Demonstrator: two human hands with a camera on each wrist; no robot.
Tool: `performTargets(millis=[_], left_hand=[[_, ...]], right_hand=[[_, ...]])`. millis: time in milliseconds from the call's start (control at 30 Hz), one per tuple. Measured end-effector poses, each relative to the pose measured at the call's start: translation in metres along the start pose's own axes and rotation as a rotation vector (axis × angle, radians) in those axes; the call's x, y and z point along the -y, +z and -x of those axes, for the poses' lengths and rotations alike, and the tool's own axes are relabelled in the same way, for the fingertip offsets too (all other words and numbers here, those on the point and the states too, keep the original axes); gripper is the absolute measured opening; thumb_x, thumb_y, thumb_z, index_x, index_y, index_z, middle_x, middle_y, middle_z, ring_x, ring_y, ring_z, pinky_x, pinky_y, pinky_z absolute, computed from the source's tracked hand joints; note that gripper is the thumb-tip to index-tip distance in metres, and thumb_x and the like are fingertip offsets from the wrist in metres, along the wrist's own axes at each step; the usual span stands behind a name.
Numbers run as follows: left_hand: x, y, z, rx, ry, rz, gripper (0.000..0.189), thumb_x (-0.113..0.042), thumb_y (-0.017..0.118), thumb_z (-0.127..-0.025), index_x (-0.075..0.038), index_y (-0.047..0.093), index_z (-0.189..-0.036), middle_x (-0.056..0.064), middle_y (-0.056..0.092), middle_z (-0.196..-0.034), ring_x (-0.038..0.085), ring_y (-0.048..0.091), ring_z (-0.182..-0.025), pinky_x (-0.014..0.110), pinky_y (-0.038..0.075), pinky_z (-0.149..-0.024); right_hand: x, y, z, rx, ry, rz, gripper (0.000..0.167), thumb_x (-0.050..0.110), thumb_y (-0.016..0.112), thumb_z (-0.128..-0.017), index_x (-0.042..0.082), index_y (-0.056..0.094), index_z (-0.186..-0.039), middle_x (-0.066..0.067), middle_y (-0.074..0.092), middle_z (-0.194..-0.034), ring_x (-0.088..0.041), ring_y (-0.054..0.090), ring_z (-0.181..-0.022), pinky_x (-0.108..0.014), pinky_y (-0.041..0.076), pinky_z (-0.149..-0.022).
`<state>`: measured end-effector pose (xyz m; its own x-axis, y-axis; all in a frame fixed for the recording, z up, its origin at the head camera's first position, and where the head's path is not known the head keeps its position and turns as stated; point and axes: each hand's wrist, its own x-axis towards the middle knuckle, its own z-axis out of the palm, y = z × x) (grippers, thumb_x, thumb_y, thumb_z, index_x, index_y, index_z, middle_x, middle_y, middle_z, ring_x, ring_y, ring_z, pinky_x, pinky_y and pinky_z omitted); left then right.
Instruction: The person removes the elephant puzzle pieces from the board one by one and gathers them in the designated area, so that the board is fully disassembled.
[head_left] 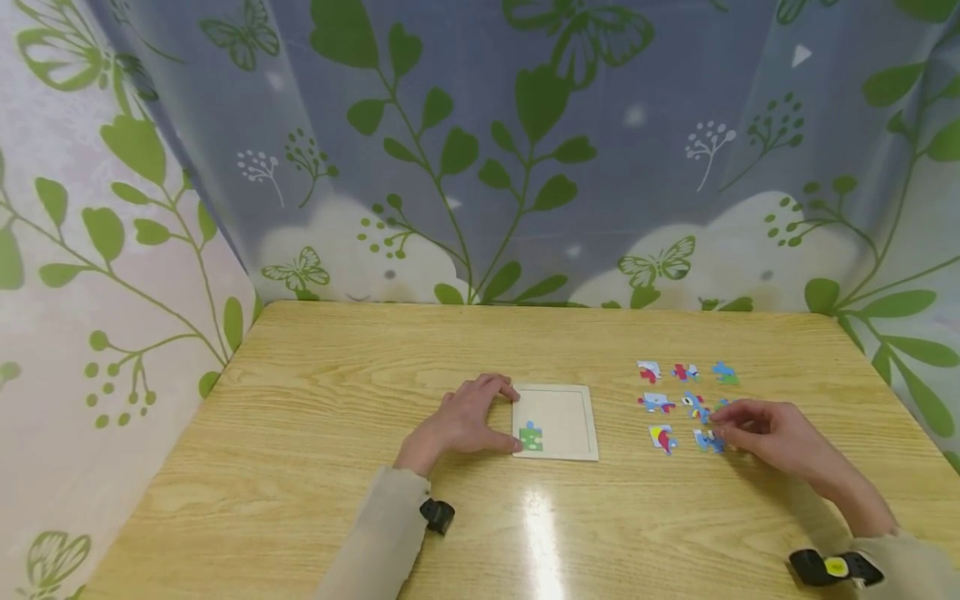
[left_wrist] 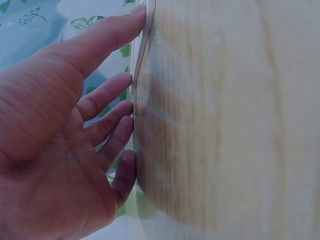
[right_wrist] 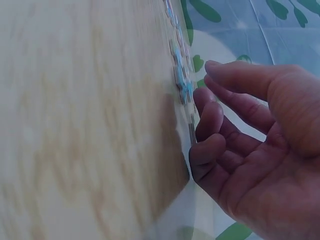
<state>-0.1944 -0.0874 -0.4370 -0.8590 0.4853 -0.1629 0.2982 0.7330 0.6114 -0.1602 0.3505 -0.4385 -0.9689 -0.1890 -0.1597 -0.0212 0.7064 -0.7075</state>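
Note:
A pale square puzzle tray (head_left: 566, 425) lies on the table, with a green jigsaw piece (head_left: 531, 440) in its near left corner. My left hand (head_left: 468, 414) touches the tray's left edge, thumb and forefinger spread towards its two left corners. In the left wrist view, the thumb meets the tray's edge (left_wrist: 143, 47). To the right, my right hand (head_left: 783, 437) hovers low beside a blue piece (head_left: 708, 441) and partly covers a green-and-blue piece (head_left: 726, 412). The right wrist view shows thumb and forefinger apart with nothing between them, near blue pieces (right_wrist: 181, 75).
Several loose jigsaw pieces lie in rough rows right of the tray, among them a red-and-white piece (head_left: 649, 372) and a yellow-and-red piece (head_left: 662, 439). Beyond the wooden table (head_left: 360, 350) hangs a leaf-patterned curtain (head_left: 480, 167).

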Motion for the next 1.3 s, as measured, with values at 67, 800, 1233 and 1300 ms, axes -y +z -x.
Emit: performTargets(millis=[67, 800, 1233, 1300], left_hand=[[0.0, 0.0, 0.0, -0.001, 0.002, -0.002, 0.062, -0.04, 0.083, -0.083, -0.021, 0.057, -0.136, 0.001, 0.04, -0.161, 0.035, 0.036, -0.149, 0.07, 0.021, -0.118], [0.007, -0.002, 0.0, 0.033, 0.027, 0.041, 0.062, -0.039, 0.082, -0.085, -0.022, 0.056, -0.139, 0.0, 0.037, -0.163, 0.036, 0.031, -0.152, 0.072, 0.017, -0.119], [0.006, -0.002, 0.001, 0.028, 0.03, 0.038, 0.063, -0.038, 0.083, -0.084, -0.022, 0.056, -0.139, 0.0, 0.037, -0.163, 0.036, 0.031, -0.152, 0.072, 0.018, -0.119], [0.006, -0.002, 0.001, 0.028, 0.024, 0.036, 0.063, -0.038, 0.083, -0.084, -0.022, 0.056, -0.139, 0.0, 0.037, -0.163, 0.036, 0.03, -0.153, 0.073, 0.018, -0.119]], right_hand=[[0.003, 0.002, 0.0, -0.006, -0.004, 0.005, 0.032, 0.025, 0.068, -0.1, 0.0, 0.068, -0.121, -0.004, 0.073, -0.102, -0.001, 0.062, -0.08, -0.024, 0.05, -0.065], [0.035, 0.032, -0.009, -0.007, -0.203, -0.004, 0.016, 0.018, 0.071, -0.097, 0.008, 0.073, -0.109, -0.002, 0.072, -0.094, -0.005, 0.065, -0.075, -0.024, 0.049, -0.063], [0.059, 0.051, -0.021, 0.073, -0.2, -0.041, 0.017, 0.023, 0.07, -0.098, 0.01, 0.072, -0.109, -0.005, 0.071, -0.096, -0.011, 0.064, -0.072, -0.026, 0.05, -0.058], [0.062, 0.055, -0.024, 0.081, -0.222, -0.047, 0.016, 0.022, 0.07, -0.098, 0.01, 0.072, -0.109, -0.005, 0.071, -0.097, -0.011, 0.065, -0.071, -0.026, 0.05, -0.058]])
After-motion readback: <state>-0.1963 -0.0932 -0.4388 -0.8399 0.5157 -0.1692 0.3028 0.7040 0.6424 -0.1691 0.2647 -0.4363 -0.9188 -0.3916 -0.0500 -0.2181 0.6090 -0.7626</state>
